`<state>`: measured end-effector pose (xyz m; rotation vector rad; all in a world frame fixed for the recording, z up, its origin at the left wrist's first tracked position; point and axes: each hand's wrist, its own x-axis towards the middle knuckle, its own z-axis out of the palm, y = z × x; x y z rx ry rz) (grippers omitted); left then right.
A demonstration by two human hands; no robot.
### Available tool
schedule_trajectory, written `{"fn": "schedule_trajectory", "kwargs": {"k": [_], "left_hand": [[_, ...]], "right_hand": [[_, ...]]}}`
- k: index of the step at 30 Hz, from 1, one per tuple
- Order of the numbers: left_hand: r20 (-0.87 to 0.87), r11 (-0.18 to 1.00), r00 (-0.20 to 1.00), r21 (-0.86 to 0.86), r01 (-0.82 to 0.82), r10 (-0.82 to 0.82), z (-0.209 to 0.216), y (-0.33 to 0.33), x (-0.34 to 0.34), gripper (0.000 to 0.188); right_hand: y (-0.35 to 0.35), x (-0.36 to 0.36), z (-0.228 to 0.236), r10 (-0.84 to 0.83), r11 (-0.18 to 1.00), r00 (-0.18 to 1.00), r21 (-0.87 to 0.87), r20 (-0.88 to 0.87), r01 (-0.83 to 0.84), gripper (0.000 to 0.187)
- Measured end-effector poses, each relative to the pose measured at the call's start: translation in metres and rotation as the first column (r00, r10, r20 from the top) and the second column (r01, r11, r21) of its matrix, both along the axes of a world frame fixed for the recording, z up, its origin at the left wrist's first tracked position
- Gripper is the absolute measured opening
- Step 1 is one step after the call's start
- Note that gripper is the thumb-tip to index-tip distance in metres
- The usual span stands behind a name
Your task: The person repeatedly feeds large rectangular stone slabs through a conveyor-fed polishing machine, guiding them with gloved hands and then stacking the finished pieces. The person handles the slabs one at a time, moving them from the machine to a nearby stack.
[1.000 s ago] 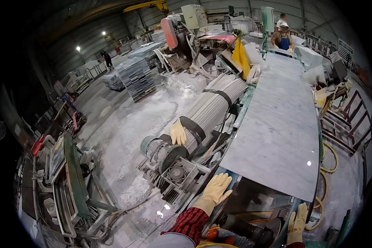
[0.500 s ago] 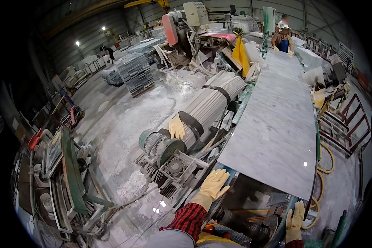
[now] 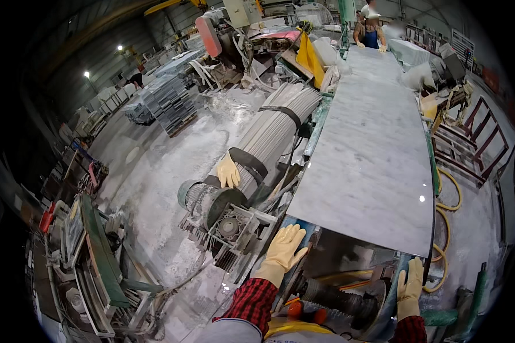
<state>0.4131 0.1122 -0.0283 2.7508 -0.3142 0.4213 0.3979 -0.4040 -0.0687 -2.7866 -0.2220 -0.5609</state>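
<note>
My left hand (image 3: pixel 283 250), in a cream rubber glove, lies flat with fingers stretched on the blue metal rail (image 3: pixel 301 224), close to the slab's near left corner. On the opposite side my right hand (image 3: pixel 409 288), gloved alike, rests along the right rail (image 3: pixel 390 306) with its fingers extended, just below the near right corner. Neither glove has anything gripped in it. A long, polished, pale grey veined stone slab (image 3: pixel 367 148) stretches away from me along the machine bed. At its far end a co-worker (image 3: pixel 371 35) in blue has both gloved hands at the edge.
Left of the bed stand a dusty motor (image 3: pixel 214 204) and a strapped bundle of long pale strips (image 3: pixel 277 120), with a loose glove (image 3: pixel 228 171) on it. A threaded shaft (image 3: pixel 335 298) lies between the rails. Yellow hose (image 3: pixel 451 194) and a dark red rack (image 3: pixel 472 151) are at right.
The whole view has tilted and shifted, so the slab and surroundings sit higher and farther left. Both my hands keep their flat places on the rails; the slab shows no clear movement against them.
</note>
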Motion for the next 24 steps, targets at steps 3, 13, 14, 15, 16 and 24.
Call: {"fn": "schedule_trajectory", "kwargs": {"k": [3, 13, 14, 15, 16, 24], "left_hand": [[0.007, 1.000, 1.000, 0.000, 0.001, -0.001, 0.000, 0.001, -0.002, 0.058], [0.021, 1.000, 1.000, 0.004, -0.015, 0.015, 0.003, 0.001, -0.007, 0.058], [0.019, 1.000, 1.000, 0.009, -0.016, 0.016, 0.003, 0.000, -0.007, 0.058], [0.015, 1.000, 1.000, 0.017, -0.018, 0.018, 0.003, 0.000, -0.008, 0.057], [0.012, 1.000, 1.000, 0.025, -0.020, 0.019, 0.004, 0.001, -0.008, 0.057], [-0.006, 0.999, 1.000, 0.028, -0.022, 0.022, 0.004, 0.000, -0.010, 0.057]], "right_hand": [[0.001, 0.000, 0.003, -0.007, 1.000, 0.999, 0.009, -0.041, 0.008, 0.047], [-0.005, 0.000, -0.007, 0.012, 1.000, 1.000, 0.001, -0.018, -0.012, 0.050], [-0.008, 0.000, -0.008, 0.011, 1.000, 1.000, -0.007, -0.025, -0.011, 0.050], [-0.006, -0.001, -0.005, 0.011, 1.000, 0.999, -0.013, -0.032, -0.011, 0.049], [-0.005, -0.001, -0.004, 0.010, 1.000, 0.999, -0.019, -0.039, -0.011, 0.049], [-0.008, -0.003, -0.011, -0.002, 1.000, 1.000, 0.017, -0.029, 0.002, 0.051]]}}
